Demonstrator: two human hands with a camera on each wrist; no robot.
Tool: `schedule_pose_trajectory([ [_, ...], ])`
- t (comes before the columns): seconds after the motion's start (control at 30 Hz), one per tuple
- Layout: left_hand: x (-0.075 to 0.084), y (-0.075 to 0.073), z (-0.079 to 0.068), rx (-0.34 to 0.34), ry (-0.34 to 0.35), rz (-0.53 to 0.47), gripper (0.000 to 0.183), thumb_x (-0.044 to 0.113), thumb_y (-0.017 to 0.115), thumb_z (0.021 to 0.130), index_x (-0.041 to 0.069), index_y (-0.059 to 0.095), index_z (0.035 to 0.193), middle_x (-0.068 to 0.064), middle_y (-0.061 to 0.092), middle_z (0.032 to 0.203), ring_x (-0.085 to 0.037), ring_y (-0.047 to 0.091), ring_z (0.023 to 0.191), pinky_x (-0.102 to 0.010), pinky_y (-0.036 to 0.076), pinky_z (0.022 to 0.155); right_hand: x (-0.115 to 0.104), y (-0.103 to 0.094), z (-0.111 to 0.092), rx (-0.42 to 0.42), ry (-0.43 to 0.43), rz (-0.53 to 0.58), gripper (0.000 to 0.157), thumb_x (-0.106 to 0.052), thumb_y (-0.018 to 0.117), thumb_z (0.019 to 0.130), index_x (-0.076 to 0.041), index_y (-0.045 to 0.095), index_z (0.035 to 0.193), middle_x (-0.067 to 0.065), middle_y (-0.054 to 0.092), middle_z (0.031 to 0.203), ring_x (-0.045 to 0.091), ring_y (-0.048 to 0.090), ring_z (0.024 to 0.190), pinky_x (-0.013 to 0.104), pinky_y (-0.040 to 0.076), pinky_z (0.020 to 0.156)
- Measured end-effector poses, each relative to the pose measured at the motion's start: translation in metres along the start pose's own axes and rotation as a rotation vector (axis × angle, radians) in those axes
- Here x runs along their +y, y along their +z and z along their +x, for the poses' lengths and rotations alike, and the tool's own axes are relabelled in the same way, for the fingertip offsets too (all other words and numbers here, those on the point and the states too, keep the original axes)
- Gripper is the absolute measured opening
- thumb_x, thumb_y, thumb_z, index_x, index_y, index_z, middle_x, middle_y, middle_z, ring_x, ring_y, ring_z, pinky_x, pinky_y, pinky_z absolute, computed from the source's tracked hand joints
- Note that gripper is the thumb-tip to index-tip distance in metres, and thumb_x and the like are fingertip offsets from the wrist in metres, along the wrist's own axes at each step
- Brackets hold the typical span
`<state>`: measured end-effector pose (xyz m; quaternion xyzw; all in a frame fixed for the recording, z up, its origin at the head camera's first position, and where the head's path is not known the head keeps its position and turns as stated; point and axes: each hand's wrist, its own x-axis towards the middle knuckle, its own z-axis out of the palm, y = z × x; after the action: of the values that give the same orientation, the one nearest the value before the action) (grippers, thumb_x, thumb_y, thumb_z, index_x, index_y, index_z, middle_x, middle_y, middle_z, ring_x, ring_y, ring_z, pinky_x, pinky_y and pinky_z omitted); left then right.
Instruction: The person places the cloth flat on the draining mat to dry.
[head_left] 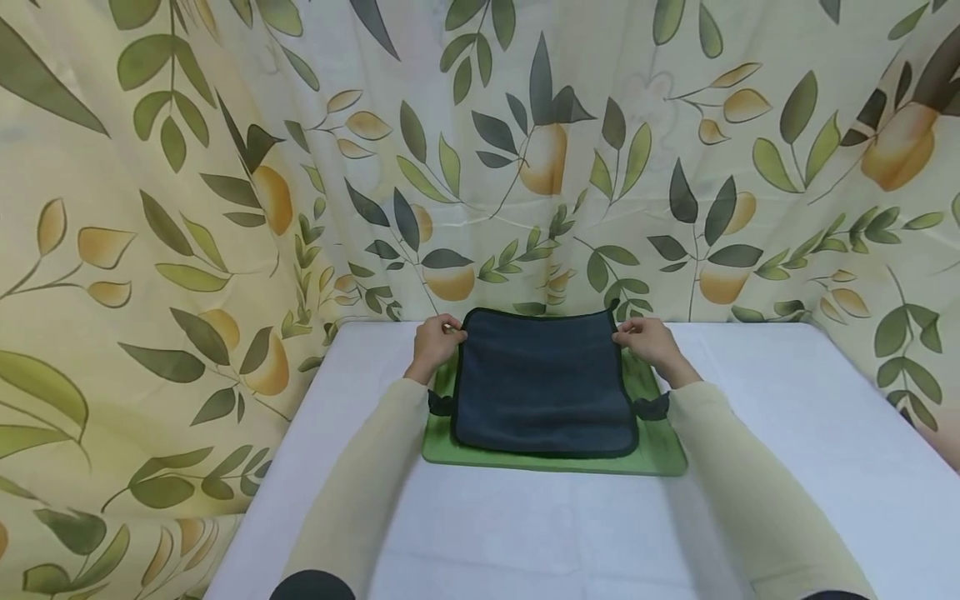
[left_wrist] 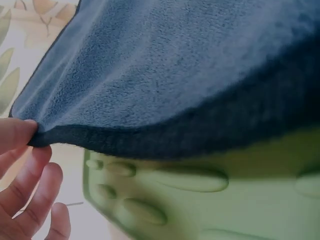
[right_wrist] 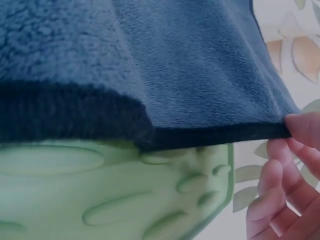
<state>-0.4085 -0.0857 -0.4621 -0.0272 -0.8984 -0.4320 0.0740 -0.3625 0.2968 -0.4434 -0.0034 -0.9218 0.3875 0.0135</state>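
Observation:
A dark blue, fleecy cloth (head_left: 543,383) with black edging is held spread over a green board (head_left: 480,459) that has raised oval bumps. My left hand (head_left: 437,343) pinches the cloth's left edge near its far corner. On the opposite side my right hand (head_left: 651,343) pinches the right edge between thumb and finger. In the left wrist view, the thumb and index finger of the left hand (left_wrist: 32,185) grip the black edging, the other fingers loosely bent. The right wrist view has the right hand (right_wrist: 290,185) gripping the edging likewise, beside the green board (right_wrist: 120,195).
The board lies on a white-covered table (head_left: 540,525). Behind and to the left hangs a curtain (head_left: 315,208) printed with leaves and fruit. Black bands (head_left: 652,407) sit near both wrists, at the cloth's sides.

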Motion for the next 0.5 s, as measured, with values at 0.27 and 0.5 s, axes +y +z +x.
schedule_pose_trajectory([
  [0.27, 0.0, 0.011, 0.007, 0.029, -0.039, 0.006, 0.009, 0.022, 0.073, 0.094, 0.014, 0.075, 0.099, -0.006, 0.071, 0.083, -0.021, 0.061, 0.068, -0.032, 0.045, 0.063, -0.002, 0.003, 0.009, 0.035, -0.009, -0.025, 0.028, -0.019, 0.059, 0.101, 0.005, 0.065, 0.113, 0.022, 0.067, 0.105, 0.019, 0.057, 0.077, 0.031, 0.044, 0.065],
  [0.5, 0.0, 0.017, 0.006, 0.001, -0.087, 0.103, 0.009, 0.023, 0.072, 0.096, 0.016, 0.074, 0.099, -0.006, 0.075, 0.091, -0.025, 0.065, 0.074, -0.037, 0.047, 0.067, 0.002, 0.01, 0.015, 0.015, 0.03, -0.088, 0.029, -0.02, 0.059, 0.101, 0.005, 0.065, 0.111, 0.029, 0.065, 0.114, 0.035, 0.059, 0.093, 0.031, 0.042, 0.068],
])
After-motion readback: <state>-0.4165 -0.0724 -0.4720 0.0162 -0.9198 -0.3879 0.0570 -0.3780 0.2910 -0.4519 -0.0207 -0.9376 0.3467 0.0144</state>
